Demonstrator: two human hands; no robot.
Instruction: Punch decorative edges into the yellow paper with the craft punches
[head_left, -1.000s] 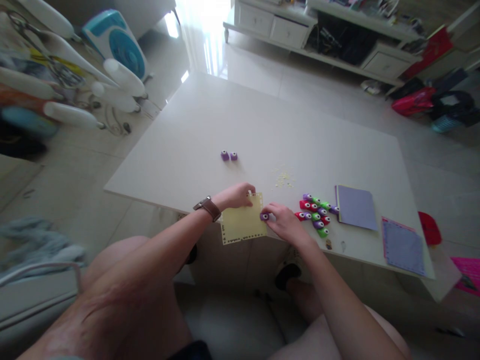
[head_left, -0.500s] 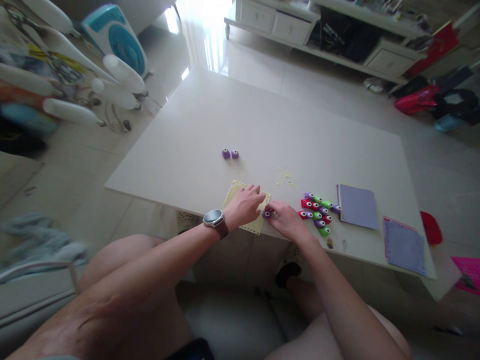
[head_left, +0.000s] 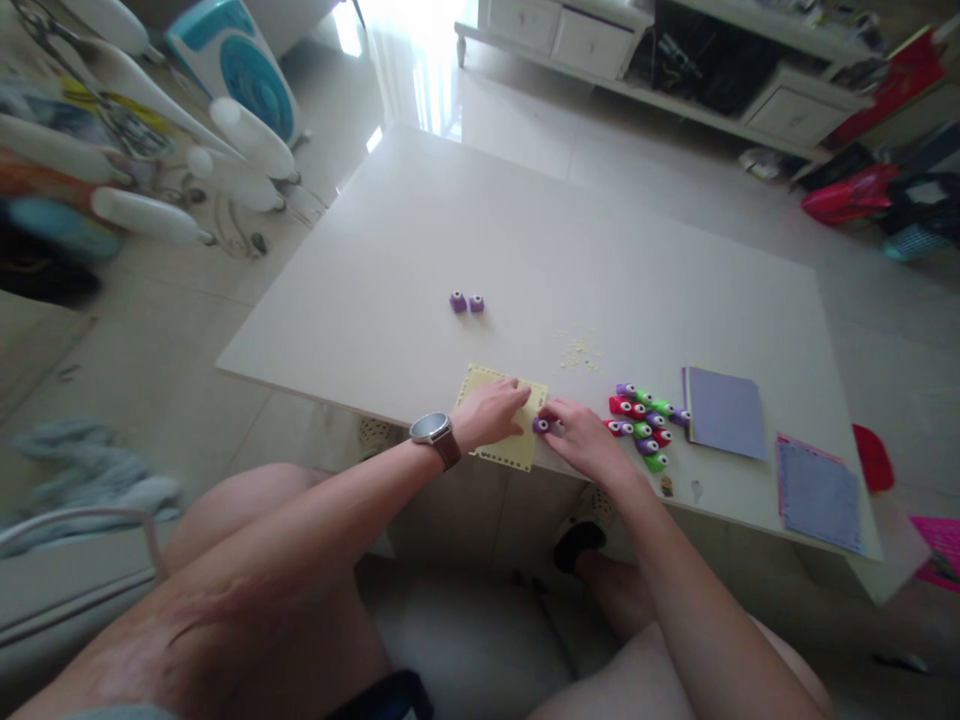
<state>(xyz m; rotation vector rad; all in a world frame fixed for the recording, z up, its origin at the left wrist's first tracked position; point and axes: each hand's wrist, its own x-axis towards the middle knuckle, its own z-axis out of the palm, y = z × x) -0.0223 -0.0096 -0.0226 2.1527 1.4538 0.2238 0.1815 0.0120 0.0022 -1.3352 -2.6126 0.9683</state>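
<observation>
While apparently pinching: right hand (head_left: 589,440) palm-down

Yellow sheet (head_left: 501,448) half hidden under left hand (head_left: 491,414); purple punch (head_left: 540,425) mostly covered.

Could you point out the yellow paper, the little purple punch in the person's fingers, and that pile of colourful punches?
yellow paper (head_left: 517,452): head view, on its near edge with punched holes.
purple punch (head_left: 541,425): head view, on its round top.
pile of colourful punches (head_left: 643,429): head view, on a green one mid-pile.
</observation>
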